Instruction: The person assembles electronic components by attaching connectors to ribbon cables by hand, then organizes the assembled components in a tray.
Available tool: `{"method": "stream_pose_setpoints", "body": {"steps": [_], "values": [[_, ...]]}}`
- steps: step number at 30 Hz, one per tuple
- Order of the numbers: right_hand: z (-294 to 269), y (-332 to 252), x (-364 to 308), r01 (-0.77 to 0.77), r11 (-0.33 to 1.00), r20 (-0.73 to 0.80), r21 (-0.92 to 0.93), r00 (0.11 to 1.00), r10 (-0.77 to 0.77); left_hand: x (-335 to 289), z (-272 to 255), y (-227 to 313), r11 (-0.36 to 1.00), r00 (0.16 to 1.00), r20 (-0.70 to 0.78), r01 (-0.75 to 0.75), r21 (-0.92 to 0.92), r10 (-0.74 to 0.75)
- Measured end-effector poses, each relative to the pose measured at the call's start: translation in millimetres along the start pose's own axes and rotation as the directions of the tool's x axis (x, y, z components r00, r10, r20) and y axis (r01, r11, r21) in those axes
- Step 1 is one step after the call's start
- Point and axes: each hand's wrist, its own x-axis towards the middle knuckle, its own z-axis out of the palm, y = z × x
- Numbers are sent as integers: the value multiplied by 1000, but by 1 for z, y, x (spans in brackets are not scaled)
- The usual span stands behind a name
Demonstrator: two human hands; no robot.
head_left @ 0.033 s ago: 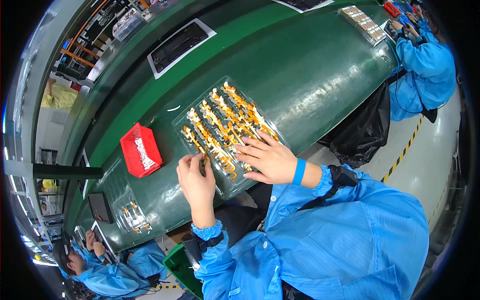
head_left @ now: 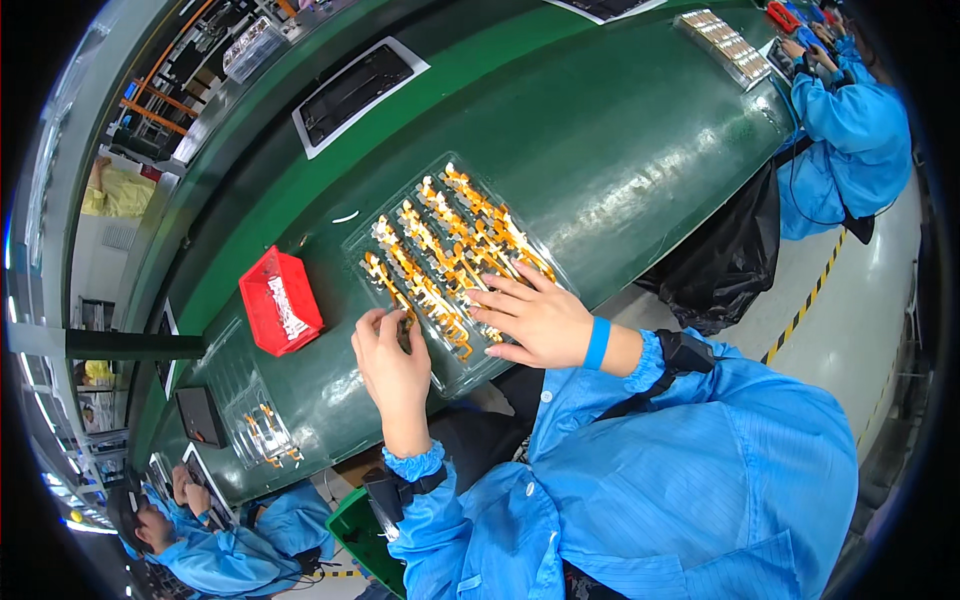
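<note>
A clear plastic tray (head_left: 467, 378) lies on the green bench before me. It holds rows of orange and white flexible circuit strips (head_left: 418, 275). At the tray's left side my left hand (head_left: 392, 368) is closed, its thumb and fingers bent together at the lower end of the leftmost strip; what sits between the fingertips is hidden. My right hand (head_left: 535, 318), with a blue band on its wrist, rests over the right-hand rows. Its fingers are spread and touch the strips, covering part of them.
Left of the tray stands a red bin (head_left: 280, 300) with white pieces inside. Another clear tray (head_left: 262, 435) with a few strips lies farther left, beside a dark box (head_left: 201, 417). A tray of parts (head_left: 722, 48) is at the far right. Co-workers in blue sit at both ends.
</note>
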Motion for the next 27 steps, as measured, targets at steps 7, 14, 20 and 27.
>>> {"method": "stream_pose_setpoints", "body": {"steps": [7,14,20,27], "values": [[1,0,-1,-11,1000,2,-3,1000,11,1,5,2,995,998,1,-66,76,66],[1,0,-1,-5,1000,-15,8,1000,5,-3,14,6,978,994,33,-111,178,107],[1,1,-1,-4,1000,-8,10,1000,4,1,22,4,967,975,-115,-164,194,189],[1,1,-1,-10,1000,9,4,1000,10,23,1,-2,674,866,162,475,-565,-474]]}}
